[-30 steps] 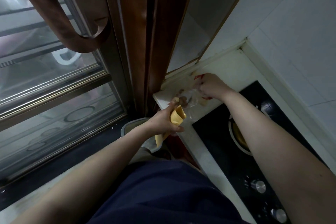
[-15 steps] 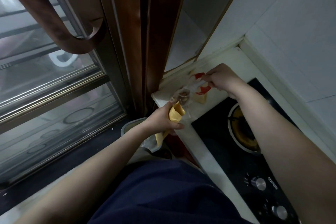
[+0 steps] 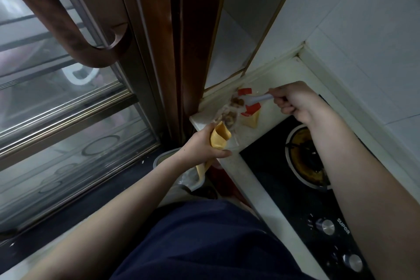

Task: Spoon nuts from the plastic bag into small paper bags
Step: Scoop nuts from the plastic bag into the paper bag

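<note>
Your right hand (image 3: 295,103) grips the handle of a white spoon (image 3: 256,99), with the fingers curled round it. Your left hand (image 3: 203,146) holds a small paper bag (image 3: 219,136), with the thumb wrapped across the front. The bag's mouth is open and points up.

There is only one view, from your head, looking down. The clear plastic bag (image 3: 227,116) lies on the white counter (image 3: 284,75), near the corner by the brown door frame (image 3: 188,41). You can see brown nuts (image 3: 237,101) inside it. The spoon's bowl is in the plastic bag, among the nuts. The paper bag sits just beside the plastic bag, on its near side. Another small paper bag (image 3: 251,118) with red on top rests on the counter, close to the spoon. The black stove (image 3: 306,159) is on your right.

You look to be scooping. To do it well, get a full but not heaped spoonful. Lift it level and slowly. Keep the paper bag's mouth wide and close, so the trip is short. Tip the spoon right over the opening, so no nuts fall on the counter.
</note>
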A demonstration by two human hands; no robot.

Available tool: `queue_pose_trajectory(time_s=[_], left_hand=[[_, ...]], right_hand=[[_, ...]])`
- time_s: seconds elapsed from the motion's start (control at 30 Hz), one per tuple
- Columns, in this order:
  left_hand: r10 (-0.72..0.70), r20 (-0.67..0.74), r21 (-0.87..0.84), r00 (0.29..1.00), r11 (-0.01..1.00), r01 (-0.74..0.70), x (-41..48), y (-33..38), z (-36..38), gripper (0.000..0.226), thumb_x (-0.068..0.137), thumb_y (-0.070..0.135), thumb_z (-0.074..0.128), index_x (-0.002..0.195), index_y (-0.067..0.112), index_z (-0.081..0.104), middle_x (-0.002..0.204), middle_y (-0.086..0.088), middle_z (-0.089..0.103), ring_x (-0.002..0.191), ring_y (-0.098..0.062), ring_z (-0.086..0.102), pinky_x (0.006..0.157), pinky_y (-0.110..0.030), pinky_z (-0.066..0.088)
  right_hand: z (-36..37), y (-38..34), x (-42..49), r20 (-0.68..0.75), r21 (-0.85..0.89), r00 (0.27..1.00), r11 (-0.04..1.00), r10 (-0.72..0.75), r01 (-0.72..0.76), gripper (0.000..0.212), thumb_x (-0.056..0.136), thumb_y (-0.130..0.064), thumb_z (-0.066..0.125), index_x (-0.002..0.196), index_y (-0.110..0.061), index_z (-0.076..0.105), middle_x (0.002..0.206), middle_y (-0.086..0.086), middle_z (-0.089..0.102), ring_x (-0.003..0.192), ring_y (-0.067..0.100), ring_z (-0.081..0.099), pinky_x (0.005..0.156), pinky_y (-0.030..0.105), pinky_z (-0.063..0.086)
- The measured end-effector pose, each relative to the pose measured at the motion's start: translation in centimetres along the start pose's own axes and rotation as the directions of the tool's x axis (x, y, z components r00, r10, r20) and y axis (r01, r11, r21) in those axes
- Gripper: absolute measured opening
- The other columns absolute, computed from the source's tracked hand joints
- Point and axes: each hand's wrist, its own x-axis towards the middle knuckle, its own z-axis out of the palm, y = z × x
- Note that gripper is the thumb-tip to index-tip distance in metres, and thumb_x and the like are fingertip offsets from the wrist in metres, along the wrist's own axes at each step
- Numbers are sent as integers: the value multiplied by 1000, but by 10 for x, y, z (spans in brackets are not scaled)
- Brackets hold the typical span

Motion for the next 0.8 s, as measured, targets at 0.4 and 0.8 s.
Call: queue_pose_trajectory(time_s=[0.4,0.8], left_hand=[[-2,-54,-18,999,1000,1,-1,5,-1,74,65,46,85,127,33,46,106,19,56,96,2,54,72,-15,42],[10,-92,-44,996,999,-14,0,14,-6,70,64,47,86,122,33,48,104,17,58,93,0,57,70,-15,43]], right_hand=[[-14,4,-4,19,120,1000,993,8,-10,9,90,-11,61,83,-6,60,41,-5,41,34,4,24,29,14,17],[-16,-1,-18,14,51,1000,999,-2,1,11,90,-10,62,81,-4,61,51,0,40,34,4,26,29,15,17]])
